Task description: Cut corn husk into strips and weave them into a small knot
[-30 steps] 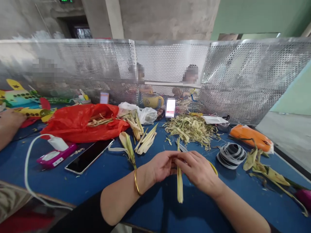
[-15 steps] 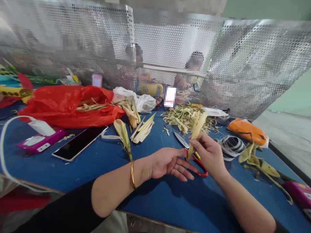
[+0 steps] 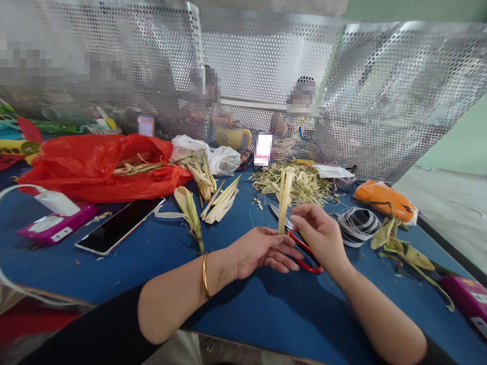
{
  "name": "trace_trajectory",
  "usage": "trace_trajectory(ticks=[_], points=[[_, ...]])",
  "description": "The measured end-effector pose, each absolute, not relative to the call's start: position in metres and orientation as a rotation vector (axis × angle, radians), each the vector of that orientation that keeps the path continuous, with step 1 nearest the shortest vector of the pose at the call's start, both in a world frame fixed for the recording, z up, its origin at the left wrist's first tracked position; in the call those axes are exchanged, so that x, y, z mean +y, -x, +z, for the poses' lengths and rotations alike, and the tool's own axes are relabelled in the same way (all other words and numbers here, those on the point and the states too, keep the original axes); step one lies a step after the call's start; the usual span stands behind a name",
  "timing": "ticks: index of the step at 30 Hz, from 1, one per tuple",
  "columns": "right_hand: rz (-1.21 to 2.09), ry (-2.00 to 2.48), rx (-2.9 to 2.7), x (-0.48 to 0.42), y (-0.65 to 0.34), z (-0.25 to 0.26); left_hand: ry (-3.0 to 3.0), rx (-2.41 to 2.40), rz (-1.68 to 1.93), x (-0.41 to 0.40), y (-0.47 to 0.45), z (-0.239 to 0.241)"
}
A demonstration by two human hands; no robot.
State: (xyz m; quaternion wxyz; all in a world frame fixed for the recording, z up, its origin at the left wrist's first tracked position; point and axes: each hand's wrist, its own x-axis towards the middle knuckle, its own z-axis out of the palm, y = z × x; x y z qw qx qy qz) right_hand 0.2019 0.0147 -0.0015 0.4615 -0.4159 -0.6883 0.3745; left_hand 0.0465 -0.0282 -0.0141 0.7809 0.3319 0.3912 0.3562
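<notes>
Corn husk strip stands nearly upright above the middle of the tabletop, its lower end pinched between thumb and forefinger of the left hand, whose other fingers lie loosely spread, palm turned up. Right hand is just beside it, fingers bent with the tips towards the strip — whether they touch it or grip anything, I cannot tell. Red-handled scissors rest beneath and between the hands, blades pointing away from the person.

Beyond the strip lies a heap of shredded husk; to the left are several loose husk pieces and one whole husk. Coiled black-and-white ribbon sits right of the right hand, near an orange packet and more dried husks. Farther left come a smartphone, a purple power strip and a red plastic bag — husks showing in its mouth. Perforated metal screen closes off the far side.
</notes>
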Motion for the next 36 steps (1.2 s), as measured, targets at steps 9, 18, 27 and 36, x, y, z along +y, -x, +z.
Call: trace_trajectory(ticks=[9, 18, 27, 36], points=[[0.983, 1.006, -1.688, 0.010, -0.195, -0.005, -0.774, 0.882, 0.769, -0.029, -0.051, -0.020], [1.075, 0.973, -1.639, 0.010, -0.193, -0.005, -0.813, 0.907, 0.758, -0.029, -0.052, -0.015], [1.169, 1.011, -1.684, 0.011, -0.194, -0.003, -0.871, 0.898, 0.762, -0.030, -0.052, -0.015], [1.265, 1.008, -1.571, 0.010, -0.196, 0.004, -0.779, 0.859, 0.757, -0.029, -0.048, -0.011]])
